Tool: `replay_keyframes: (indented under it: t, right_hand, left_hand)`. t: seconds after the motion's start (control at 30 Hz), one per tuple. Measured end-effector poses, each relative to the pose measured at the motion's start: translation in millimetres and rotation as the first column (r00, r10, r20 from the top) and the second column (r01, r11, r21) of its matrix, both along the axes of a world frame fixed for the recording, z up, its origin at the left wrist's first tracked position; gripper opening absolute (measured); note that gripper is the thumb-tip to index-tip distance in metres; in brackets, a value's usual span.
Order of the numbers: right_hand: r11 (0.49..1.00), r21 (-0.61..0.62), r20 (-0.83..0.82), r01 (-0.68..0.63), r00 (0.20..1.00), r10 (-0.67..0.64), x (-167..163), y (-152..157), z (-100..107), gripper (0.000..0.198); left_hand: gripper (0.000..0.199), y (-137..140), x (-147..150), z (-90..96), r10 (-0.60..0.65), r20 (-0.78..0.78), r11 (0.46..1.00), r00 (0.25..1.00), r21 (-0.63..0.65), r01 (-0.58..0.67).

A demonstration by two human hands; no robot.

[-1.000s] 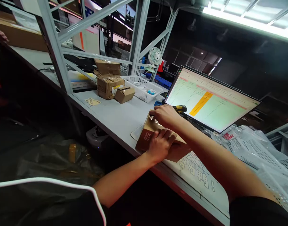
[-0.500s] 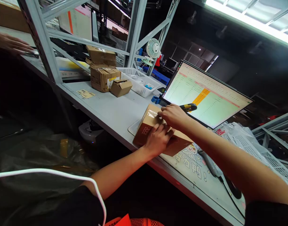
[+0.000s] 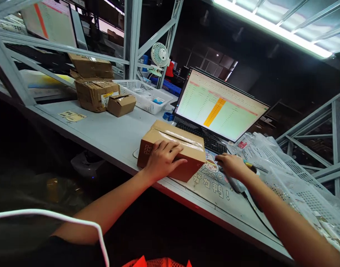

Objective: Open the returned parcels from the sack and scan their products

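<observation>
A brown cardboard box [image 3: 183,129] lies on the desk in front of me, with clear tape on top and a dark slit running along the tape. My left hand [image 3: 163,157] rests on the box's near top edge, fingers spread over the tape and thumb along the front side. To the right of the box, above a cartoon-printed desk mat [image 3: 214,183], my right hand [image 3: 232,165] is closed around a black and yellow utility knife [image 3: 252,167]. The knife's handle sticks out behind the hand; its blade end is hidden. Below that hand lies a grey corded device [image 3: 235,184].
A monitor [image 3: 217,105] and keyboard [image 3: 210,139] stand behind the box. Several cardboard boxes [image 3: 96,94] and a white basket [image 3: 150,105] sit at the back left. White perforated baskets [image 3: 306,185] with plastic bags line the right. A metal frame [image 3: 132,40] rises behind.
My right hand has left the box top and moved right with the utility knife. The box now shows a slit in its tape. My left hand has flattened. The view has swung right.
</observation>
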State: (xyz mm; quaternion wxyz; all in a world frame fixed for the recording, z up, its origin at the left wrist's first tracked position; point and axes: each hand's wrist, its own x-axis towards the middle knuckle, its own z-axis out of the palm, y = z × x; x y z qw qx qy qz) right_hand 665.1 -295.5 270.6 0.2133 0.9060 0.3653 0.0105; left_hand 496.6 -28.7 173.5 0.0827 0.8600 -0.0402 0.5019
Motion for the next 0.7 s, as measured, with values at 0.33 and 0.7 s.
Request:
replay_keyframes:
  t: [0.33, 0.7]
  right_hand:
    - [0.970, 0.243, -0.218, 0.015, 0.975, 0.040, 21.3, -20.7, -105.9, 0.031]
    - [0.747, 0.577, 0.004, -0.331, 0.915, 0.403, 6.2, 113.8, 7.5, 0.051]
  left_hand:
    - [0.058, -10.6, 1.5, 10.7, 0.129, -0.060, 0.990, 0.990, 0.068, -0.125]
    - [0.057, -0.9, 11.5, 5.2, 0.103, 0.082, 0.988, 0.991, 0.110, -0.112]
